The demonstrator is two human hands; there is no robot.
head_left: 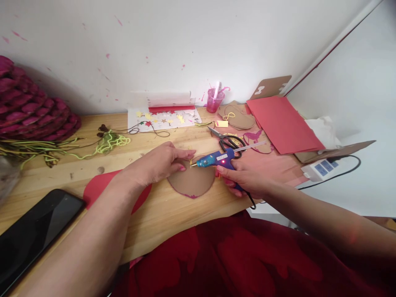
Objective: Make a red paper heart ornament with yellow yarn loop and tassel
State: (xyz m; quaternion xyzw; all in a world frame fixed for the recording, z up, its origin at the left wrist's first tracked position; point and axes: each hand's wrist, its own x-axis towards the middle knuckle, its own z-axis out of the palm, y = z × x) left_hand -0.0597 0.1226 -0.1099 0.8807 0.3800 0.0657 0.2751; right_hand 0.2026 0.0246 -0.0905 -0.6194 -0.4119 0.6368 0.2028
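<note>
My right hand (238, 177) grips a blue hot glue gun (221, 160) with a red light on and a clear glue stick out of its back. Its nozzle tip touches or hovers just over the upper part of a round cardboard piece (192, 183) with a purple edge; I cannot tell which. There a short yellow string (191, 161) lies by the nozzle. My left hand (163, 163) reaches over the same round, its fingertips holding the string near the edge. Beneath my left forearm lies a red paper round (140, 200), partly covered. Black-handled scissors (229, 142) rest behind the glue gun.
Farther back are a sheet with star stickers (162, 119), a pink cup (215, 101), cardboard pieces (238, 117) and red paper (284, 123). A power strip (321, 169) sits right. On the left are a phone (40, 239), tangled green yarn (111, 142) and a purple braided bundle (31, 107).
</note>
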